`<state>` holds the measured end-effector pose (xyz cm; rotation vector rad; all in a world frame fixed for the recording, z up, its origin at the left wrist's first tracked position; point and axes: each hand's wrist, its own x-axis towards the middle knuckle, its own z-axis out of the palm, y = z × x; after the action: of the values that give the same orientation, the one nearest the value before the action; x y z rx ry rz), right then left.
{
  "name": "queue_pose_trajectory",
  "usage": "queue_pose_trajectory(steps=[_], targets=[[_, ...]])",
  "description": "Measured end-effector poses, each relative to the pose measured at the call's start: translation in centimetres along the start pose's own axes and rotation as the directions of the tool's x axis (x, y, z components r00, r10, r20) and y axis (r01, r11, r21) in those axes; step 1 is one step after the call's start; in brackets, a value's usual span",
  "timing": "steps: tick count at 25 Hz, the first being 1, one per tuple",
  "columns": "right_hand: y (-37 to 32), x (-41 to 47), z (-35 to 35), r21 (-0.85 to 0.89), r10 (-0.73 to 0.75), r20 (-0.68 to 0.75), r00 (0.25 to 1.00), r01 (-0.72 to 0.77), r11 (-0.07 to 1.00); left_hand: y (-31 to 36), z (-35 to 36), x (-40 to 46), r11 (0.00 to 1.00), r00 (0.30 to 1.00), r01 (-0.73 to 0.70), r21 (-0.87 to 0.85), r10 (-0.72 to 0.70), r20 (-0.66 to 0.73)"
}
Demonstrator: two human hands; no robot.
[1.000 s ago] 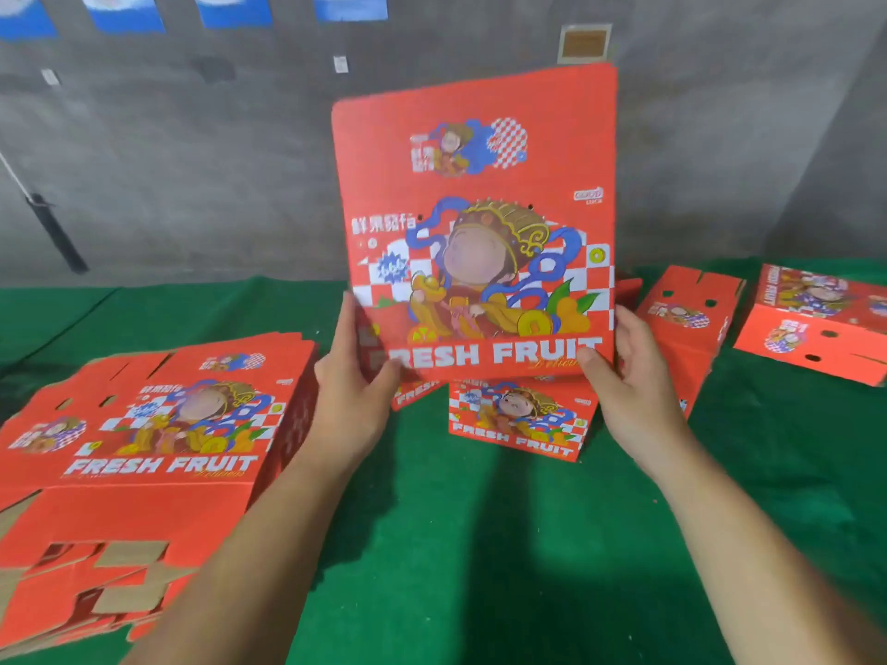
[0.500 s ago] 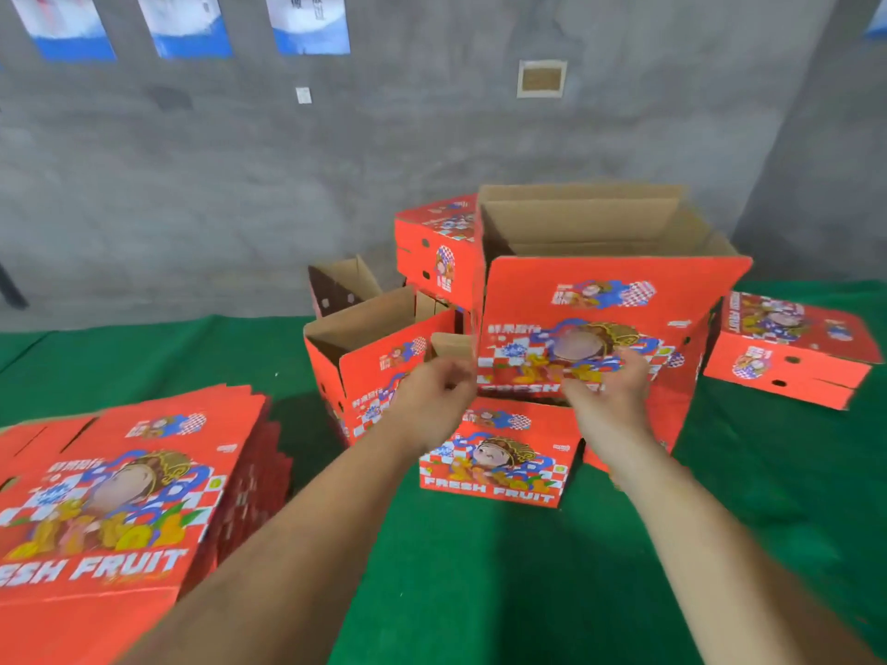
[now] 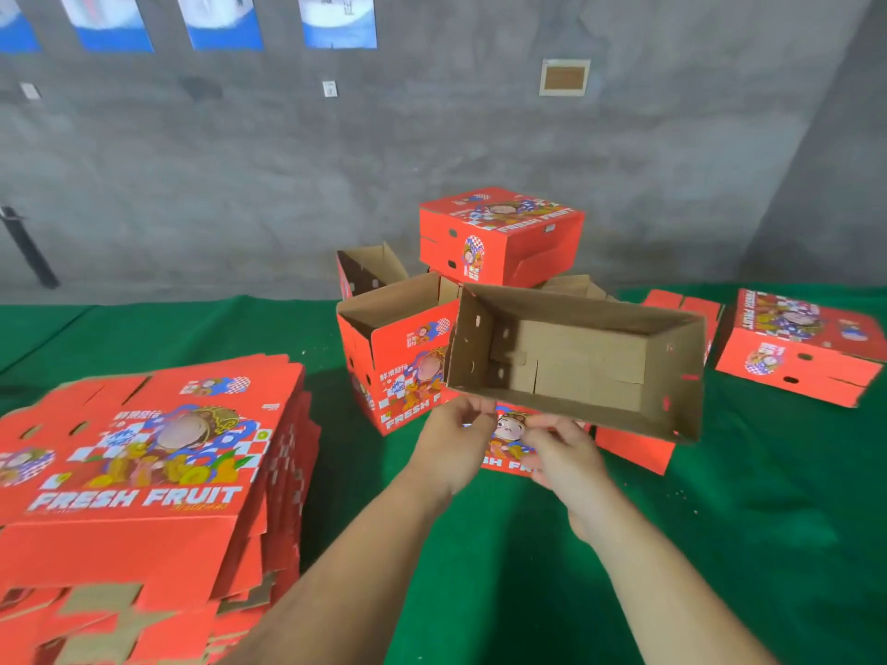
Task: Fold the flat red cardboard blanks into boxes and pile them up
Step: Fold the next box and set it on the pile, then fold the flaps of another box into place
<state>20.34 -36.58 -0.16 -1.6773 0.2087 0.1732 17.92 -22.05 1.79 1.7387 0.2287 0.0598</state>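
2 hands (image 3: 456, 443) (image 3: 561, 453), 1 open box (image 3: 576, 362), 1 blank stack (image 3: 144, 472)

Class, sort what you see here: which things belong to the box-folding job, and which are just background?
Part of the job:
- open box, at both hands' fingertips, left hand, right hand
- stack of flat blanks
- pile of folded boxes
- closed box on the right

Just background:
- green cloth
- wall posters
- grey wall
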Motion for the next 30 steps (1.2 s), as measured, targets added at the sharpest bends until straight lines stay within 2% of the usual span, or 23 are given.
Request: queue_pose_trajectory(steps=[2,11,17,22,25,26,27,28,29,30], targets=[[0.5,-1.1,0.8,-0.049,0.013,0.092,0.996,-0.008,0.999,-0.7,-0.2,-1.3,0.999,0.999,0.05,-0.01,-0.05,-0.013],[3.6,-4.9,5.4,-0.127,0.025,0.201,0.979,0.0,0.992,-3.7,-2.0,-6.1,0.965,0.985,0.156,-0.211,-0.169,-0.042],[3.8,-6.3,12.9,-0.126,0.011,0.333,0.943,0.033,0.991,-7.4,-8.7,-6.9,0.944,0.938,0.125,-0.306,-0.213,-0.273],[4.6,-7.5,20.9,-0.139,0.059,0.378,0.924,-0.007,0.99,-10.4,-15.2,-6.7,0.954,0.91,0.116,-0.276,-0.213,-0.355],[5.4,-8.2,25.3,-0.143,0.133,0.369,0.92,-0.085,0.986,-10.9,-19.1,-6.8,0.992,0.907,0.054,-0.117,-0.097,-0.411],[5.6,-8.5,26.6,-0.126,0.167,0.362,0.917,-0.129,0.984,-11.2,-20.5,-6.8,0.999,0.9,0.034,0.022,-0.021,-0.436],[5.7,-8.8,27.9,-0.11,0.177,0.353,0.919,-0.148,0.983,-11.7,-22.2,-6.9,0.962,0.892,0.043,0.271,0.085,-0.444],[5.9,-8.9,29.0,-0.112,0.166,0.331,0.929,-0.136,0.984,-12.3,-23.8,-7.0,0.821,0.894,0.116,0.56,0.159,-0.419],[6.1,-8.9,30.1,-0.115,0.14,0.301,0.943,-0.11,0.987,-13.0,-25.4,-7.1,0.641,0.916,0.203,0.74,0.143,-0.375],[6.3,-9.1,30.9,-0.113,0.116,0.269,0.956,-0.089,0.99,-13.6,-26.5,-7.2,0.521,0.939,0.26,0.813,0.06,-0.339]])
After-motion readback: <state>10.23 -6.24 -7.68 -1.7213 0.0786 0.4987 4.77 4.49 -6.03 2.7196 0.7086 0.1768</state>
